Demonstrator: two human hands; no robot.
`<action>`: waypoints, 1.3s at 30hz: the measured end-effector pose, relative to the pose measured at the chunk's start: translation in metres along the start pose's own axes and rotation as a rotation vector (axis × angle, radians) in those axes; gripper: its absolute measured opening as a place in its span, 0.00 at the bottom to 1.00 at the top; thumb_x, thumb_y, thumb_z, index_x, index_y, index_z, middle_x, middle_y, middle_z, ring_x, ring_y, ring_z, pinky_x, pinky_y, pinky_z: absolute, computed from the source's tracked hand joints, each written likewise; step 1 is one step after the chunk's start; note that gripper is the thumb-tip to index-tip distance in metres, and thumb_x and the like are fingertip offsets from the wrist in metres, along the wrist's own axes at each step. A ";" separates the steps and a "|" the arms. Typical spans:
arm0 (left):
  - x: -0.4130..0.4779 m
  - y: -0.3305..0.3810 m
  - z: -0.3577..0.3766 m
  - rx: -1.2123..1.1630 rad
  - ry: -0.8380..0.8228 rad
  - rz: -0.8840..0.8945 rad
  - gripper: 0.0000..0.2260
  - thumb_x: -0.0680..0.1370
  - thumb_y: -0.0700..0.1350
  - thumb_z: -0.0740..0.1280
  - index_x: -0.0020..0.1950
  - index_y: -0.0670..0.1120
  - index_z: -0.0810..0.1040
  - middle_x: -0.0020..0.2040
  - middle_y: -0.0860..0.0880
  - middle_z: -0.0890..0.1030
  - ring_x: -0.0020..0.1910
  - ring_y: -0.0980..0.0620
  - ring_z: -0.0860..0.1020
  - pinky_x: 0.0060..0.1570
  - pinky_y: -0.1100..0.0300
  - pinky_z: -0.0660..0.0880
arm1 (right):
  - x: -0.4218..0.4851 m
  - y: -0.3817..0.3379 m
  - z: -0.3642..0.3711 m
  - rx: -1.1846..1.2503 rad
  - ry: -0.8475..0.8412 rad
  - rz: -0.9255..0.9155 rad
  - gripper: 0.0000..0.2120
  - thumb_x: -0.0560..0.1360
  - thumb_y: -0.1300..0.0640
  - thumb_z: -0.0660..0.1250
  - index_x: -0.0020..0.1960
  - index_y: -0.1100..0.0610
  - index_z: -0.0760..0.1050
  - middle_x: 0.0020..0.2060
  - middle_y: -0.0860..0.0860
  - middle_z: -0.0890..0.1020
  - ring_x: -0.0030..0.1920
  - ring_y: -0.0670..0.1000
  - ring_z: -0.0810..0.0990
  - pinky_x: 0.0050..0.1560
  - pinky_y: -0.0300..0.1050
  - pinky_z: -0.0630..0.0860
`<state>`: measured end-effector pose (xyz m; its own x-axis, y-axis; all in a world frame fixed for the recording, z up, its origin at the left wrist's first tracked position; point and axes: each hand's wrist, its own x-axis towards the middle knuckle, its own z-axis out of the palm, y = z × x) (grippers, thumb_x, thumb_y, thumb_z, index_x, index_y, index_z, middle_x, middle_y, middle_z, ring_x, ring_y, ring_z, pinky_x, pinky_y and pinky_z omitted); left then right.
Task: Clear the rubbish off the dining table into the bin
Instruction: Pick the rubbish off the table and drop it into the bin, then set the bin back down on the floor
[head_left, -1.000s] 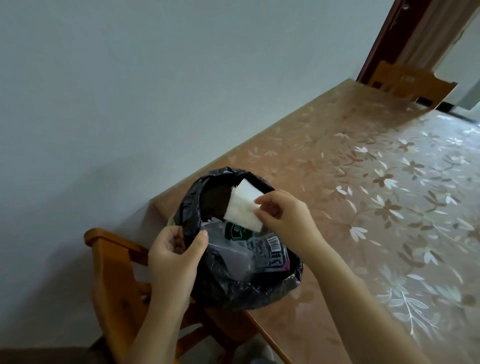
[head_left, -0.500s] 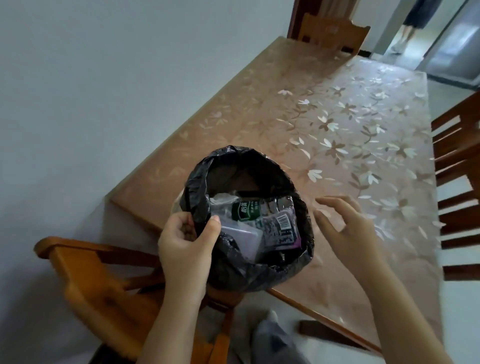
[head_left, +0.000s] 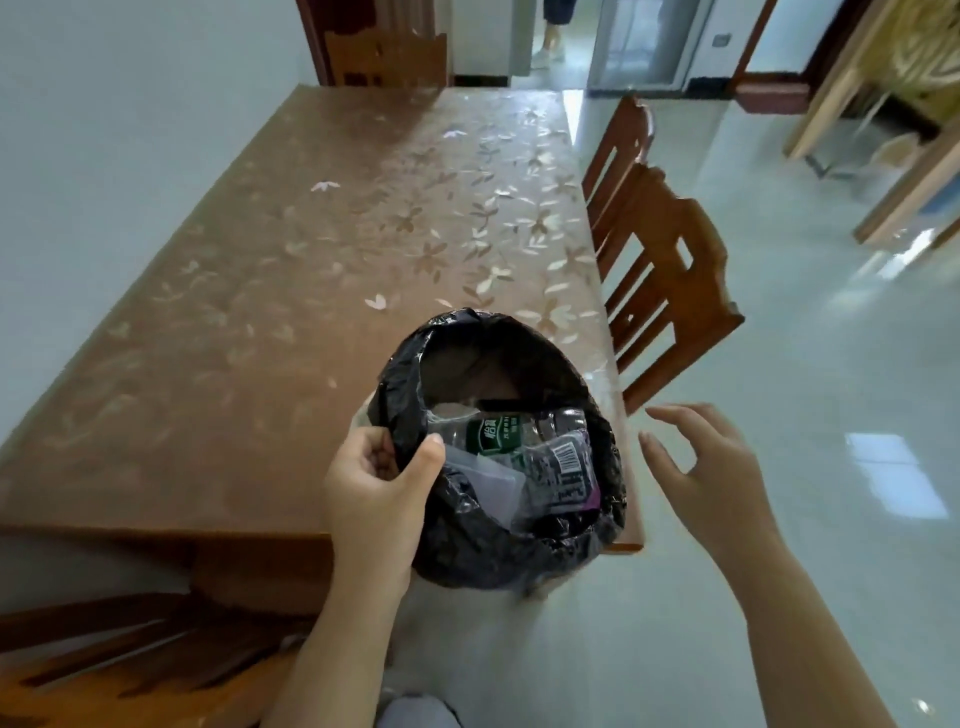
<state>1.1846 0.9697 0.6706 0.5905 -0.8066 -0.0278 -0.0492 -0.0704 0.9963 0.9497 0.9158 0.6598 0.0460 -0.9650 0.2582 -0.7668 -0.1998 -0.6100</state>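
Your right hand (head_left: 711, 467) has let go of the white tissue and now hovers just beside the bin (head_left: 519, 325), fingers spread, holding nothing. The tissue is out of sight, probably down among the bottle (head_left: 493, 431) and wrapper (head_left: 569, 467). Your left hand (head_left: 379, 483) still grips the bin by its rim, thumb inside, over the near corner of the dining table (head_left: 311, 260); that piece looks done
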 end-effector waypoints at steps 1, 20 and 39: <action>-0.013 0.000 0.020 0.016 -0.031 0.015 0.10 0.60 0.56 0.70 0.35 0.52 0.77 0.36 0.43 0.80 0.37 0.43 0.79 0.36 0.48 0.77 | -0.009 0.019 -0.017 0.000 0.021 0.032 0.10 0.70 0.60 0.68 0.52 0.59 0.77 0.48 0.55 0.79 0.50 0.55 0.76 0.51 0.45 0.70; -0.155 -0.013 0.323 0.240 -0.638 -0.044 0.08 0.66 0.50 0.72 0.37 0.48 0.76 0.36 0.44 0.80 0.38 0.44 0.79 0.40 0.49 0.77 | -0.108 0.267 -0.201 -0.069 0.283 0.514 0.10 0.72 0.59 0.66 0.54 0.57 0.76 0.49 0.53 0.79 0.52 0.53 0.76 0.54 0.44 0.69; -0.007 -0.019 0.655 0.197 -0.555 -0.137 0.16 0.61 0.53 0.69 0.38 0.42 0.73 0.34 0.45 0.75 0.33 0.48 0.73 0.35 0.51 0.73 | 0.214 0.445 -0.261 -0.152 0.098 0.420 0.10 0.72 0.58 0.66 0.53 0.57 0.76 0.49 0.53 0.79 0.51 0.53 0.75 0.52 0.41 0.68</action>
<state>0.6536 0.5919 0.5983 0.0961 -0.9644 -0.2464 -0.1823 -0.2604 0.9481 0.4510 0.6648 0.6391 -0.3447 -0.9348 0.0860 -0.7916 0.2402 -0.5618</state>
